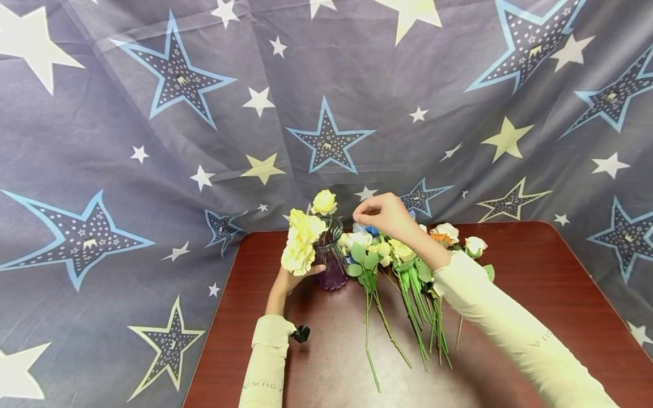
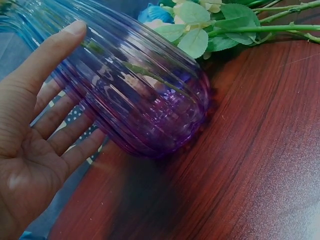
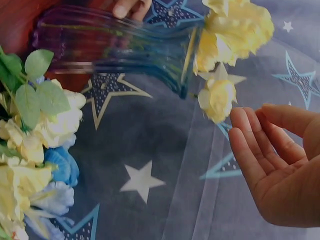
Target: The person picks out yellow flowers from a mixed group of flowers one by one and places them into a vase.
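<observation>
A ribbed glass vase (image 1: 331,266), blue above and purple below, stands upright at the table's back left. Large yellow flowers (image 1: 302,241) lean out over its left side, and a smaller yellow rose (image 1: 324,202) rises at its rim. My left hand (image 2: 40,135) holds the vase (image 2: 145,95), thumb on the near side and fingers behind; flowers partly cover this hand in the head view. Beside and above the rim, on the right, is my right hand (image 1: 390,215). In the right wrist view this hand (image 3: 275,165) has loosely bent fingers, holds nothing and is near the small rose (image 3: 218,100).
Right of the vase lies a pile of artificial flowers, with white blooms (image 1: 359,239), an orange one (image 1: 441,238) and green stems (image 1: 415,317) towards the front of the reddish-brown table (image 1: 535,317). A star-patterned cloth (image 1: 357,73) hangs behind.
</observation>
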`<control>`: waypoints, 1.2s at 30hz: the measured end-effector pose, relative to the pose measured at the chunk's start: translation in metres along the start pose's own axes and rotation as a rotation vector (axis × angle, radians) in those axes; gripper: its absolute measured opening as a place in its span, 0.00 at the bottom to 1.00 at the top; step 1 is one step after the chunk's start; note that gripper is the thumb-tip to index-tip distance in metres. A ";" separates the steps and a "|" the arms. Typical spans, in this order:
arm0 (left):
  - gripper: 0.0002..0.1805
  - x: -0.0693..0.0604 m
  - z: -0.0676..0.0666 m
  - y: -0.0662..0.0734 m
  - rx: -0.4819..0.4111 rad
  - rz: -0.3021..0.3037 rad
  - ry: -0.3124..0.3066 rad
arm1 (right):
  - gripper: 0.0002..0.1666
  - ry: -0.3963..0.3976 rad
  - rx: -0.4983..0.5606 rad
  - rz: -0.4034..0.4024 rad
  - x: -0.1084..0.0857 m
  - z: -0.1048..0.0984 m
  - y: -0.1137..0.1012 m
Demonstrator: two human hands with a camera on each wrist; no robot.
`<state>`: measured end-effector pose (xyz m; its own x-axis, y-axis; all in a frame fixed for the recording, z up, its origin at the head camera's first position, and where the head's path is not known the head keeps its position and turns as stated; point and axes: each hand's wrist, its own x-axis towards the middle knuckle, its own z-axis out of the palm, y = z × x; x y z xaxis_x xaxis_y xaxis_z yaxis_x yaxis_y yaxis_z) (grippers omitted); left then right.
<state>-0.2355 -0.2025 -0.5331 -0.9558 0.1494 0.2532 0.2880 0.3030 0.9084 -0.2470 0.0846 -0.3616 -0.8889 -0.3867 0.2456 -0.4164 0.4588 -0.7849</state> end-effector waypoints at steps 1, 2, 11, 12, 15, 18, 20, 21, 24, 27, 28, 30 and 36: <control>0.58 0.000 0.000 0.000 0.004 0.001 -0.001 | 0.05 0.003 0.005 0.004 -0.001 -0.003 0.001; 0.58 0.000 0.000 0.000 0.004 -0.002 -0.001 | 0.05 0.005 0.008 0.011 -0.003 -0.007 0.002; 0.62 0.003 0.001 -0.007 -0.006 -0.013 0.001 | 0.06 0.023 -0.009 0.072 -0.017 -0.026 0.014; 0.62 0.003 0.001 -0.007 -0.010 -0.007 0.002 | 0.06 0.026 -0.015 0.075 -0.018 -0.027 0.016; 0.62 0.003 0.002 -0.007 -0.008 0.002 0.007 | 0.06 0.033 -0.025 0.082 -0.022 -0.030 0.021; 0.61 0.001 0.000 0.000 0.008 -0.003 -0.002 | 0.06 0.029 -0.025 0.088 -0.025 -0.031 0.027; 0.60 0.001 0.000 0.001 0.018 -0.004 -0.005 | 0.05 0.029 -0.027 0.090 -0.027 -0.032 0.030; 0.60 0.001 0.000 0.001 0.018 -0.005 -0.006 | 0.05 0.029 -0.033 0.092 -0.029 -0.033 0.032; 0.62 0.004 0.001 -0.012 0.003 -0.011 -0.001 | 0.06 0.027 -0.051 0.109 -0.033 -0.033 0.037; 0.63 0.007 0.003 -0.028 0.002 -0.018 0.014 | 0.06 0.023 -0.080 0.130 -0.037 -0.032 0.043; 0.63 0.008 0.004 -0.033 0.004 -0.017 0.018 | 0.06 0.022 -0.088 0.138 -0.038 -0.032 0.045; 0.62 0.008 0.004 -0.037 0.013 -0.007 0.025 | 0.06 0.021 -0.105 0.152 -0.041 -0.031 0.050; 0.60 0.008 0.003 -0.039 0.011 0.005 0.031 | 0.04 0.003 -0.105 0.195 -0.050 -0.027 0.066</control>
<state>-0.2538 -0.2100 -0.5675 -0.9556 0.1222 0.2681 0.2934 0.3128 0.9034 -0.2356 0.1558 -0.4099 -0.9552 -0.2797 0.0968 -0.2538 0.6056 -0.7542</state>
